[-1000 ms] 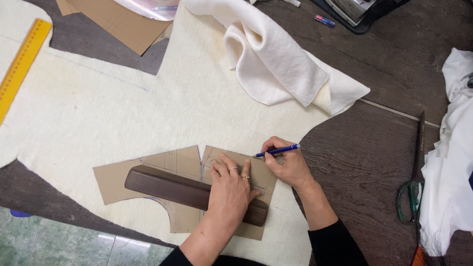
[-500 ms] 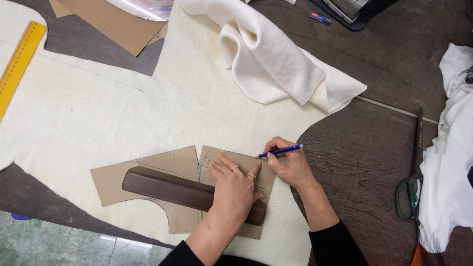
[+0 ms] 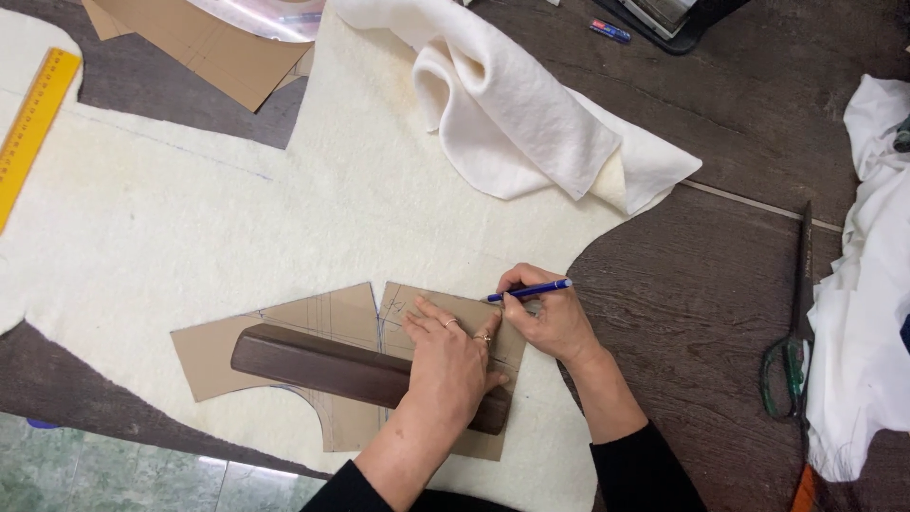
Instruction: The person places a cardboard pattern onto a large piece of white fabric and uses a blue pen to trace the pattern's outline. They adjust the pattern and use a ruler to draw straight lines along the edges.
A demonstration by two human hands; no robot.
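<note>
My left hand [image 3: 450, 358] lies flat, fingers spread, on a brown cardboard pattern piece [image 3: 313, 332] and on the right end of a dark brown wooden bar [image 3: 313, 362] that rests across it. My right hand [image 3: 550, 318] grips a blue pen [image 3: 531, 290], its tip at the pattern's upper right edge. The pattern lies on a large cream fleece fabric [image 3: 246, 218] spread over the dark wooden table [image 3: 701, 294].
Folded cream fabric [image 3: 531, 123] sits behind the pattern. Long scissors [image 3: 794, 332] and white cloth [image 3: 877, 284] lie at the right. A yellow ruler [image 3: 30, 128] is at far left, more cardboard [image 3: 209, 47] at top left, another pen [image 3: 611, 30] near a black tray [image 3: 678, 17] at the top.
The pen hand has shifted slightly along the pattern's upper edge. The left hand stays pressed on the bar and pattern.
</note>
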